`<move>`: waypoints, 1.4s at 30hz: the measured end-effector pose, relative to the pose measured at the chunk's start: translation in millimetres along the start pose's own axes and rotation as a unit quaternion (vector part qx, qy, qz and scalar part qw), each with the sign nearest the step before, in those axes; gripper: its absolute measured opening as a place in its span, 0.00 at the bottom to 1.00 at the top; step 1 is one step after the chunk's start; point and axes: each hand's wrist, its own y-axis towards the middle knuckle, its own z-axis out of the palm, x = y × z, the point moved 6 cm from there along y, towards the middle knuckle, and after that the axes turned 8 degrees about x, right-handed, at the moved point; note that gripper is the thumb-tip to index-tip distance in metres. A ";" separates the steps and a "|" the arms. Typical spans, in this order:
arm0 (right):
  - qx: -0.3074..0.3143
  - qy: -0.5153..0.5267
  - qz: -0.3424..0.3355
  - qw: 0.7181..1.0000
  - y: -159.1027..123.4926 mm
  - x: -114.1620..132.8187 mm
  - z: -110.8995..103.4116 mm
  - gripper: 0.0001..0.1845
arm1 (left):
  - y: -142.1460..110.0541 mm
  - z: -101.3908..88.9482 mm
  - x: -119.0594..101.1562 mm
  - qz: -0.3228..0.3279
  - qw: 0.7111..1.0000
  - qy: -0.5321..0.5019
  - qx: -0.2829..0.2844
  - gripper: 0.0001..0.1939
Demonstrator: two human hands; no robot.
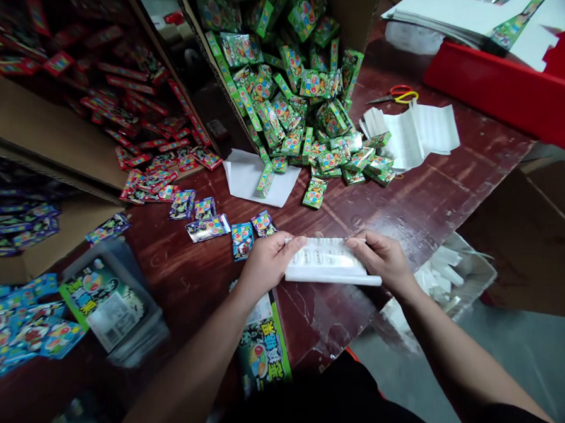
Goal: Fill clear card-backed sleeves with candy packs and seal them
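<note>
A white sheet of round, printed stickers [325, 258] is stretched level over the table's near edge, its lower side rolled into a tube. My left hand [265, 263] pinches its left end, and my right hand [383, 255] grips the right end, thumbs on top. Just beyond my left hand lie a blue candy packet [242, 241] and a purple packet [263, 224]. Under my left forearm is a printed green-and-black display card [264, 357], partly hidden by the arm.
Cartons spill green candy boxes [282, 113] and red ones [153, 180] onto the table [433, 197]. Scissors [394, 96] and paper strips [418, 135] lie at the back right, beside a red box [503, 92]. Stacked plastic trays [141, 320] stand left; a scrap bin [479, 270] sits right.
</note>
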 end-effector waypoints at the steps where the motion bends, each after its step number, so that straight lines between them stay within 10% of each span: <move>1: -0.002 -0.044 -0.012 0.999 1.1 -0.7 -2.2 0.21 | 2.1 -3.0 -1.1 0.005 0.999 0.042 -0.008 0.21; 6: -0.017 -0.213 -0.027 0.977 9.0 -13.2 -9.3 0.20 | -7.5 -1.3 -32.8 0.118 0.930 0.309 -0.161 0.14; 13: 0.040 -0.264 -0.056 0.962 16.1 -21.3 -24.5 0.22 | -10.1 87.4 -25.5 0.168 0.854 0.493 0.016 0.19; 22: 0.104 -0.241 -0.092 0.961 19.1 -6.7 -32.9 0.08 | -8.3 89.7 -17.8 0.136 0.845 0.518 0.024 0.19; 29: 0.017 -0.212 -0.069 0.975 22.2 -6.2 -40.1 0.12 | -11.3 89.7 -15.7 0.142 0.865 0.481 0.021 0.20; 42: 0.073 -0.296 -0.105 0.947 22.5 6.2 -11.7 0.19 | -12.7 89.3 -14.1 0.146 0.876 0.460 0.019 0.18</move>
